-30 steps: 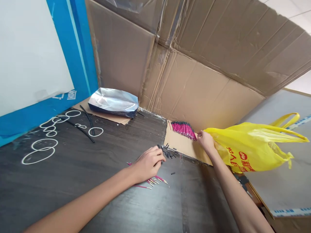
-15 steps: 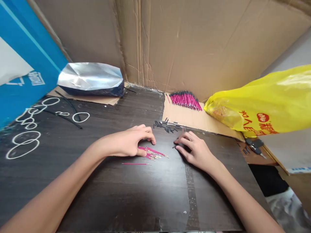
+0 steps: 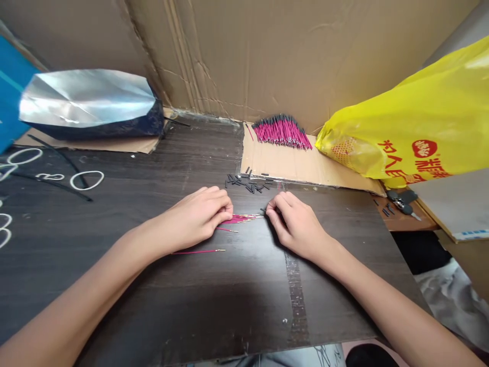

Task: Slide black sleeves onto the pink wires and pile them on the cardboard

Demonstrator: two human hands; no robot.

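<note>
Head view: L hand (image 3: 202, 211), left of centre, has its fingers pinched narrow on a bunch of magenta wires (image 3: 235, 220), gold tips (image 3: 254, 217) poking out toward frame R. R hand (image 3: 296, 224), right of centre, has thumb + index nearly together w/ a black tube piece (image 3: 263, 210) showing at the fingertips; prob. held, tho most of it is hidden. It sits v. close to the tips; can't tell if they touch.

Step in hand, by the look: squaring the tube piece to a wire tip. To do it well: fan the bunch a bit so 1 tip stands clear, grip near the metal so the thin wire doesn't bend, pinch the tube lightly so it isn't squashed, & come in straight.

Other black tube pieces (image 3: 250, 186) lie scattered on the tabletop (image 3: 229, 300) just above the hands, handy for R. Loose wires (image 3: 198, 252) lie below L hand; mind the wrist there. Black-ended wires (image 3: 282, 133) sit piled on a cardboard sheet (image 3: 305, 168), upper R of centre, just beside a yellow plastic bag (image 3: 401, 132); best not nudged.
</note>
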